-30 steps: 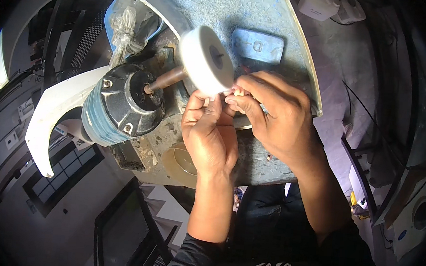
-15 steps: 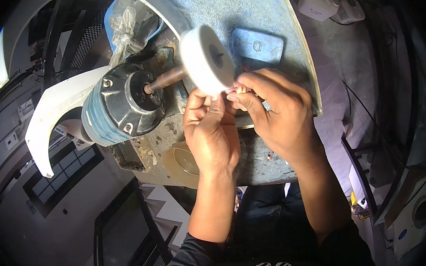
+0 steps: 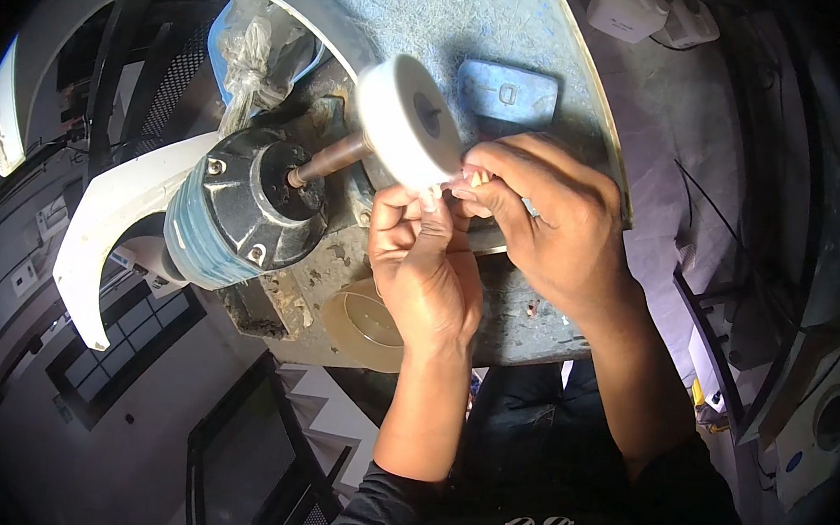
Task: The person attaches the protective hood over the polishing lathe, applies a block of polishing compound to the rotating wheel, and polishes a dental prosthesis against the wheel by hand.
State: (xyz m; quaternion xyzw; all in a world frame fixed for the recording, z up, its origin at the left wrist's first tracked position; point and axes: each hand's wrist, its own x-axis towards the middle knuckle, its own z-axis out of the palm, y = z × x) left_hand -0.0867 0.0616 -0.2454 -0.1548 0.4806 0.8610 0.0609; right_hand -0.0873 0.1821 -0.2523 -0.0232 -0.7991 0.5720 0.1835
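A white polishing wheel (image 3: 387, 112) sits on the brown shaft (image 3: 331, 160) of a motor (image 3: 272, 202) with a dark end and a blue-green ribbed body. Just below the wheel's lower rim, my left hand (image 3: 424, 278) is closed, its thumb and fingertips pinched together. Whatever lies in that pinch is hidden in glare and by the fingers. At the rim's right side, my right hand (image 3: 562, 210) pinches a small pinkish and cream piece (image 3: 479, 178) between thumb and forefinger. The piece is close to the wheel; whether it touches I cannot tell. Both hands' fingertips nearly meet.
A curved pale guard (image 3: 97, 227) stands around the motor's left side. Behind the wheel, a blue tray (image 3: 507, 92) lies on a dusty blue surface (image 3: 429, 16). A blue container (image 3: 217, 54) holds a knotted plastic bag (image 3: 255, 62). A translucent bowl (image 3: 361, 327) sits left of my left forearm.
My left hand has shifted slightly right and down, its fingertips a little lower under the wheel. The right hand keeps its pinch on the small piece at nearly the same spot.
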